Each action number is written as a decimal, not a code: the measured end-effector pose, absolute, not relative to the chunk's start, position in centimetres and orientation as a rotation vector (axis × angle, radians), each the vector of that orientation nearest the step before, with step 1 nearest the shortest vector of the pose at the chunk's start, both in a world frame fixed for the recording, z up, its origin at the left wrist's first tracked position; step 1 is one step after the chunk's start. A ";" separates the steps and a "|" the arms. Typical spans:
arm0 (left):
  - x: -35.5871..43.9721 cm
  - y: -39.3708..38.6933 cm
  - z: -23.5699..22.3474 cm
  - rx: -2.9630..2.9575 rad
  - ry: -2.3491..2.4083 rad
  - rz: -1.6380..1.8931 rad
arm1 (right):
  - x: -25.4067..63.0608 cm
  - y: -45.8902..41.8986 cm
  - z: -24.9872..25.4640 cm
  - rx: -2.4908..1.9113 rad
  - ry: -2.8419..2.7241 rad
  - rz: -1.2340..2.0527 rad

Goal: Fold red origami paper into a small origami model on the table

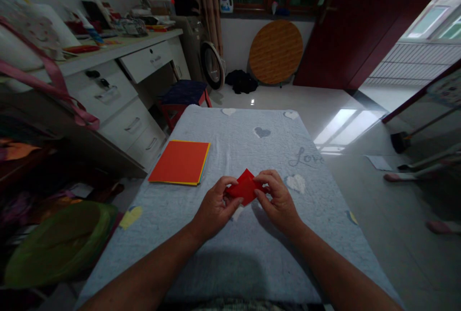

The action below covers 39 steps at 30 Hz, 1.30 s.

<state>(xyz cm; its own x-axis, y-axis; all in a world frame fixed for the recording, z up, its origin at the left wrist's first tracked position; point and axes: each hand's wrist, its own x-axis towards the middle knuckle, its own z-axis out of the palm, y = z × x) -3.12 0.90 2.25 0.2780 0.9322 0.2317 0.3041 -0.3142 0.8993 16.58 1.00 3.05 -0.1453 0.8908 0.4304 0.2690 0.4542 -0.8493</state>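
Observation:
A small folded sheet of red paper (246,188) is held between both hands just above the cloth-covered table. My left hand (219,201) pinches its left corner between thumb and fingers. On the opposite side, my right hand (276,199) grips the right corner the same way. The paper has a diamond outline, with one point away from me and one toward me. Left of my hands lies a stack of coloured paper (180,162), orange-red on top with yellow edges showing beneath.
A pale blue cloth (237,143) with hearts and lettering covers the table. Beyond its left side stand a stool (185,92) and a white desk (118,95). A green basket (61,244) sits at the lower left. A round wooden board (276,52) leans against the far wall.

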 end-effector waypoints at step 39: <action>-3.6 1.3 2.8 2.122 1.074 1.186 | 16.2 0.8 3.2 -0.912 -1.644 0.919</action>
